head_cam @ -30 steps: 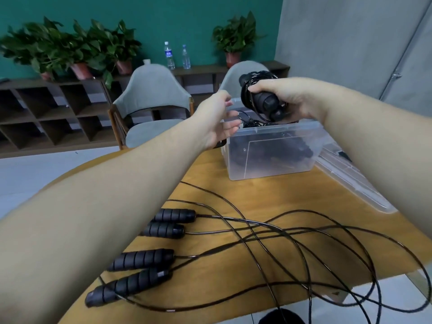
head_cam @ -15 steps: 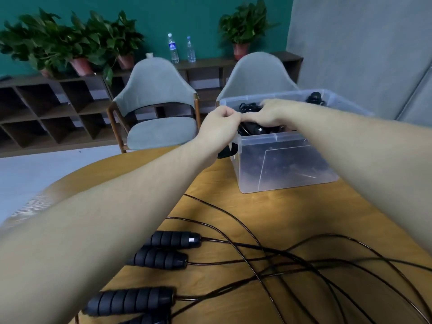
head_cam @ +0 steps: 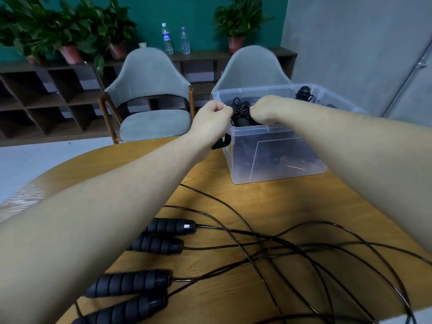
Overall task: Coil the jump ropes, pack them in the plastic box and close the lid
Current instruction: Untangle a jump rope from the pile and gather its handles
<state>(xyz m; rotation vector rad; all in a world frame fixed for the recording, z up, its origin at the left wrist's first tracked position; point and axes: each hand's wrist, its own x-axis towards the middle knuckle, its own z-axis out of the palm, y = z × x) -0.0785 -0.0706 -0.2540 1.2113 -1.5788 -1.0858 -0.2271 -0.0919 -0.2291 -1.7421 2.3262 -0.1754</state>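
Lowered from where the right hand held it above the rim a second ago, the coiled black jump rope [head_cam: 243, 113] now sits just inside the near edge of the clear plastic storage box [head_cam: 275, 155], pressed down between both hands. The left hand [head_cam: 214, 118] is curled at the box's near left corner, its fingers pinching the cord loops; the right hand [head_cam: 264, 109] reaches over the rim with its fingers tucked down into the bundle, gripping it, though the fingertips themselves are hidden. Both seem to hold the coil so it cannot spring open before it settles among the dark ropes already showing through the box wall. A further black handle [head_cam: 304, 91] pokes up at the box's far side.

Nearer the person than the box, two uncoiled black ropes [head_cam: 292, 251] sprawl in crossing loops, and their four ribbed foam handles [head_cam: 163, 244] lie in pairs to the near left, so the packing is, I judge, only partly done. No lid is visible now.

All of this rests on a round light-wood table [head_cam: 233, 195]. Beyond the box stand two grey upholstered chairs [head_cam: 149, 90], then a low dark-wood shelf unit [head_cam: 46, 94] carrying potted green plants [head_cam: 70, 31] and two clear water bottles [head_cam: 175, 40] against a teal wall. Right of the box rises a grey wall [head_cam: 350, 43].
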